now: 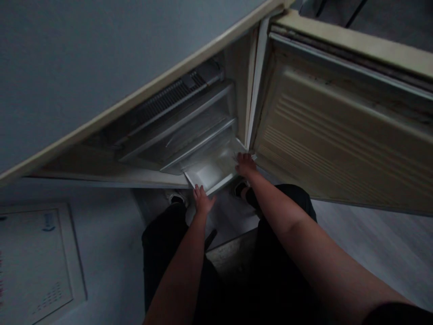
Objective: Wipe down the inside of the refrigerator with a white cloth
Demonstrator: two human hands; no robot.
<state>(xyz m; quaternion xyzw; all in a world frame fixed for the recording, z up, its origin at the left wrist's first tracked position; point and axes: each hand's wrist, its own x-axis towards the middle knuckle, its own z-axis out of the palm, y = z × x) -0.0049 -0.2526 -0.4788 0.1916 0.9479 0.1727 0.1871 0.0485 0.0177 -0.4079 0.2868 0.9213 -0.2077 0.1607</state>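
A clear plastic freezer drawer (207,174) is slid part of the way out at the bottom of an open freezer compartment. My left hand (203,201) touches its front left corner, fingers stretched forward and thumb spread to the side. At the front right corner, my right hand (246,165) has its fingers bent over the drawer's rim. The drawer's inside looks bare in the dim light. Behind it, another clear drawer front (182,140) stays in the compartment.
The freezer door (338,135) stands wide open on the right. A vented panel (179,92) lies at the compartment's upper part. A white framed panel (37,262) is at lower left. My shoes and dark-trousered legs flank the drawer above a grey floor (365,239).
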